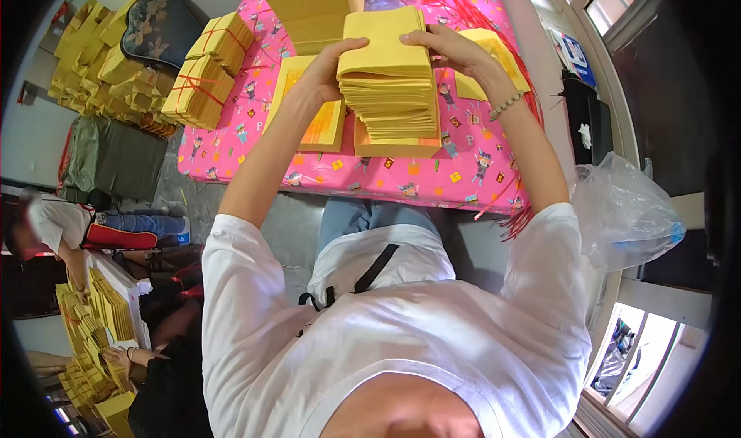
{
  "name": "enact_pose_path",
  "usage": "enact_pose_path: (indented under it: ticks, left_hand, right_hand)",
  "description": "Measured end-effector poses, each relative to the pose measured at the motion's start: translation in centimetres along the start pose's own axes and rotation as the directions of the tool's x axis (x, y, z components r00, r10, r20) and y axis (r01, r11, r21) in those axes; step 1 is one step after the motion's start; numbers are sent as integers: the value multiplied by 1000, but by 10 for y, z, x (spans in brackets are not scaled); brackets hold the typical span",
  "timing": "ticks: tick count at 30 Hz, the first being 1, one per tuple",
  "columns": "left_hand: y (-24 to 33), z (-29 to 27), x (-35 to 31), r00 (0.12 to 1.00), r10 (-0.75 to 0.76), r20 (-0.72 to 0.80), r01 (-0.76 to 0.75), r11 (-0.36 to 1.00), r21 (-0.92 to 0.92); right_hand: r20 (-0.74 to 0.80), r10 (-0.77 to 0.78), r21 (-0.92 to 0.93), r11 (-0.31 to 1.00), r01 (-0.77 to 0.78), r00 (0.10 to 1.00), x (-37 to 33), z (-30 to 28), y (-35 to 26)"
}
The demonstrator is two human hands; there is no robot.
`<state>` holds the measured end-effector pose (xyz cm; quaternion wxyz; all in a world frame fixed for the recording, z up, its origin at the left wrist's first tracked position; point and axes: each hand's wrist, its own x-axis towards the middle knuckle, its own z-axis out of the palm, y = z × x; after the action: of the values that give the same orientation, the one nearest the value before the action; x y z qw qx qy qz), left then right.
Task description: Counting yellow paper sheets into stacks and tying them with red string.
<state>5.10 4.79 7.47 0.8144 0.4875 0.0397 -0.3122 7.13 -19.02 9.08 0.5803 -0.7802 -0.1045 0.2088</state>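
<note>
A thick stack of folded yellow paper [388, 91] is between my two hands, its rounded folds facing me. My left hand [333, 66] closes on its left side, thumb on the top sheet. From the right, my right hand [454, 50] grips the far corner, thumb also on top. Directly below is a pile of flat yellow sheets with orange print [397, 148]; I cannot tell whether the stack rests on it. Similar printed sheets [330, 133] lie by my left wrist, and more printed paper [471, 92] lies under my right wrist.
On the pink patterned table cover [255, 156] are bundles tied with red string [197, 91], large yellow sheets [305, 13] and loose red strings [532, 110]. A clear plastic bag [625, 214] is at right. Other people handle yellow paper [112, 307] at lower left.
</note>
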Motion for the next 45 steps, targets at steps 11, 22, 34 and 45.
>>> enact_pose_path:
  ticks: [11, 22, 34, 45]
  left_hand:
    - [-1, 0, 9, 999, -32, -6, 32, 986, 163]
    - [-8, 9, -17, 930, 349, -114, -209, 759, 616]
    - [-49, 13, -38, 682, 713, 163, -554, 358, 752]
    - [-59, 13, -39, 666, 730, 151, -580, 381, 719]
  right_hand:
    - [-198, -305, -276, 929, 246, 932, -18, 11, 8]
    - [-294, -302, 43, 944, 328, 907, -19, 30, 33]
    - [-426, -278, -239, 953, 189, 861, -8, 16, 12]
    - [-416, -534, -461, 821, 336, 736, 32, 12, 2]
